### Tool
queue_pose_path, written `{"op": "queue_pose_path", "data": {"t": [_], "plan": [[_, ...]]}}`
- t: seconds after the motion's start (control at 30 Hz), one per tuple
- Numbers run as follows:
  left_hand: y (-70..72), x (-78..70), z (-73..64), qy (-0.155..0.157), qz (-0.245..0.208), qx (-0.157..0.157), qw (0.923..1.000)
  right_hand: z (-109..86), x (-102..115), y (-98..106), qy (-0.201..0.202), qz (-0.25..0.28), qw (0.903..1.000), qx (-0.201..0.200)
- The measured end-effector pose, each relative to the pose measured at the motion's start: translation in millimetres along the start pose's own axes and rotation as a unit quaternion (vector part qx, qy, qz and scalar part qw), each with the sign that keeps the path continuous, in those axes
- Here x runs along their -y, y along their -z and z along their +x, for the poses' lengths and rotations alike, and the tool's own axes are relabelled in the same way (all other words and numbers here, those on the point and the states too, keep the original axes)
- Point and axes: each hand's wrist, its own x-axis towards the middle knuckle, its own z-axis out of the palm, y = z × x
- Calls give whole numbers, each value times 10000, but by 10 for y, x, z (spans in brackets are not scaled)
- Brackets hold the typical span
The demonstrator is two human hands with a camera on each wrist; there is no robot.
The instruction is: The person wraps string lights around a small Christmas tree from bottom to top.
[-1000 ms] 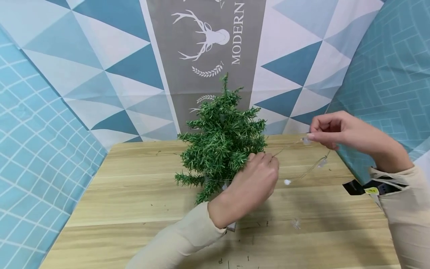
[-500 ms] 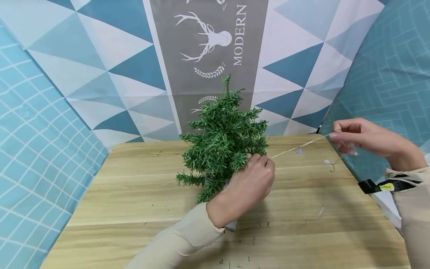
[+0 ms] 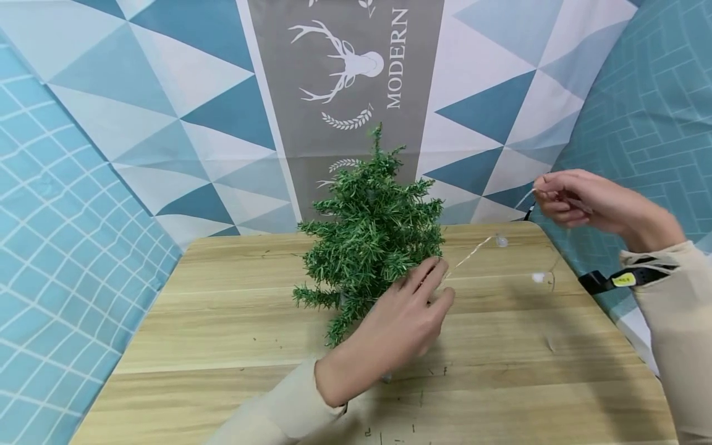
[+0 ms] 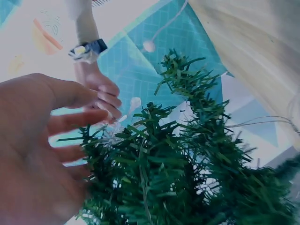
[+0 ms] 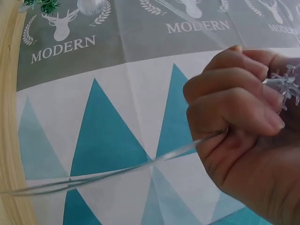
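A small artificial Christmas tree (image 3: 369,228) stands on the table. My left hand (image 3: 397,321) is at its lower right side, fingers loosely spread; in the left wrist view a gap shows between thumb and index finger beside the green branches (image 4: 159,164). A thin string of fairy lights (image 3: 473,252) runs from the tree toward the right. My right hand (image 3: 601,201), raised above the table's right side, grips part of this string with curled fingers. In the right wrist view, a clear snowflake light (image 5: 287,86) pokes out by the thumb, and wire strands (image 5: 117,172) trail from the fist.
Wood-look table (image 3: 222,334) beneath, with small dark scraps near its front. A clear light (image 3: 502,241) and a white one (image 3: 538,277) hang from the string on the right. Patterned cloth (image 3: 217,123) encloses the back and sides.
My right hand moved right, pulling the string straight, then came up and slightly back left, leaving it slacker. The left hand's fingers loosened from their pinch at the branches and spread apart.
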Motion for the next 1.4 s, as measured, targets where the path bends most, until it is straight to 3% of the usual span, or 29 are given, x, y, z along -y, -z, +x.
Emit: {"op": "queue_pose_path", "data": {"t": [0.13, 0.2, 0.3, 0.43, 0.5, 0.57, 0.8, 0.87, 0.97, 1.13, 1.2, 1.3, 1.4], "plan": [[129, 13, -181, -485, -395, -254, 9977, 145, 66, 12, -232, -196, 9991, -286], [215, 35, -271, -694, -512, -545, 9948, 204, 110, 11, -295, -416, 9978, -433], [358, 117, -355, -969, -561, -1190, 9866, 288, 195, -2, -424, -965, 9918, -723], [529, 321, -379, -1128, -686, -2270, 9649, 418, 327, -22, -757, -1948, 9714, -1126], [609, 436, -381, -1034, -823, -2644, 9553, 489, 397, -29, -947, -2332, 9596, -1255], [682, 562, -388, -830, -1036, -2874, 9486, 558, 462, -35, -1114, -2458, 9539, -1314], [866, 1056, -386, 239, -1704, -3371, 9256, 751, 644, -18, -1228, -2011, 9666, -1008], [895, 1207, -379, 594, -1779, -3395, 9217, 800, 685, -12, -1187, -2116, 9657, -925], [903, 1429, -351, 994, -1828, -3251, 9225, 870, 743, -3, -1103, -2454, 9587, -918], [874, 1729, -260, 1523, -2032, -2589, 9319, 990, 863, -30, -736, -3206, 9373, -1150], [852, 1823, -212, 1722, -2131, -2277, 9344, 1040, 910, -59, -463, -3717, 9178, -1319], [804, 1958, -127, 1991, -2370, -1935, 9310, 1122, 966, -107, -102, -4558, 8754, -1608], [754, 2082, -46, 2187, -2553, -1608, 9279, 1206, 1013, -152, 1, -5148, 8350, -1942]]}}
